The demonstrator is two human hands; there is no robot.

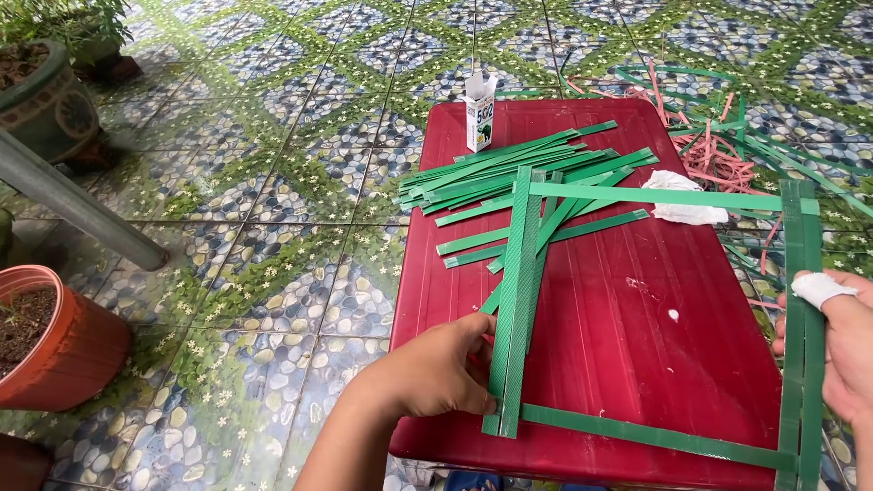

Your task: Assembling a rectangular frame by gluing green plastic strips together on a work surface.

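Note:
A rectangular frame of green plastic strips (657,195) lies on a low red table (618,336). My left hand (435,371) pinches the frame's left upright (511,300) near its lower corner. At the right edge my right hand (841,344), one finger wrapped in white tape, grips the frame's right upright (800,364). A pile of loose green strips (509,173) lies across the table's far half, partly under the frame.
A small white glue box (479,111) stands at the table's far left corner. A crumpled white cloth (682,195) lies near the right. Pink and green strip scraps (718,145) litter the patterned tile floor. Plant pots (55,341) and a grey pole (73,205) stand left.

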